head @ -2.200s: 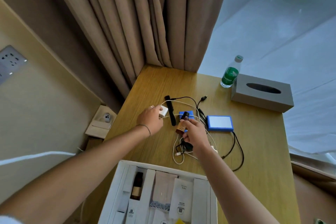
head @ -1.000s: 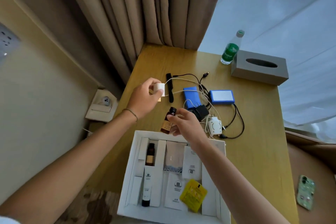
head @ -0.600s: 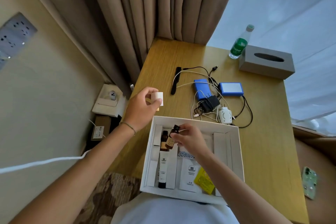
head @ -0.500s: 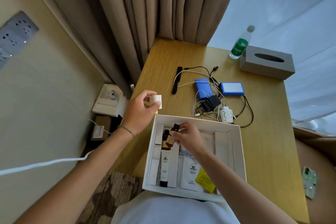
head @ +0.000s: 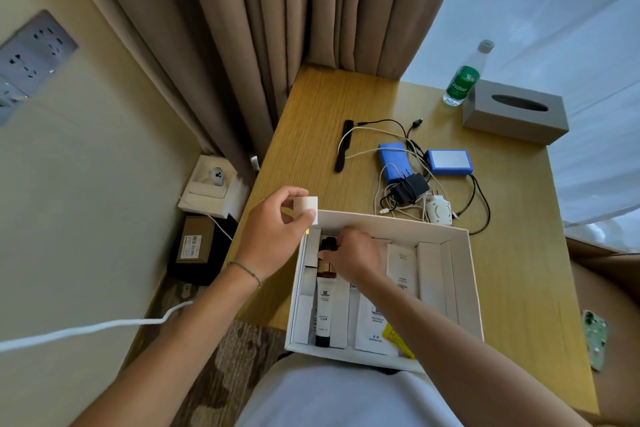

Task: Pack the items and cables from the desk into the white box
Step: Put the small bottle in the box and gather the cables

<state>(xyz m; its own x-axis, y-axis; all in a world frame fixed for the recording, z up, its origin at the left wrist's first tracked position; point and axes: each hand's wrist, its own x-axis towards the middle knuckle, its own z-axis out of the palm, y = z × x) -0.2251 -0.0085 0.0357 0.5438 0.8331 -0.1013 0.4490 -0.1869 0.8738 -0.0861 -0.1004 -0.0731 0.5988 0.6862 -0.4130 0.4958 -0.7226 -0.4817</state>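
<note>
The white box (head: 464, 274) lies open at the desk's near edge, holding sachets, a tube and small cartons. My right hand (head: 353, 255) is inside it at the upper left, fingers closed on a small brown bottle (head: 325, 258) that lies in a slot above the white tube (head: 323, 312). My left hand (head: 273, 236) hovers over the box's far-left corner, pinching a small white charger cube (head: 306, 206). Behind the box lie tangled cables (head: 391, 204), a black adapter (head: 410, 187), a white plug (head: 439, 211), two blue packs (head: 393, 161) (head: 448, 161) and a black comb (head: 343, 146).
A grey tissue box (head: 516, 111) and a green-labelled water bottle (head: 462, 80) stand at the desk's far right. Curtains hang behind the desk. A phone (head: 595, 338) lies off the right edge. A wall socket panel (head: 27, 59) is on the left wall; boxes sit on the floor.
My right hand has carried the brown bottle from the desk into the box and lowered it into a slot. My left hand lifted the white charger cube off the desk and brought it toward the box.
</note>
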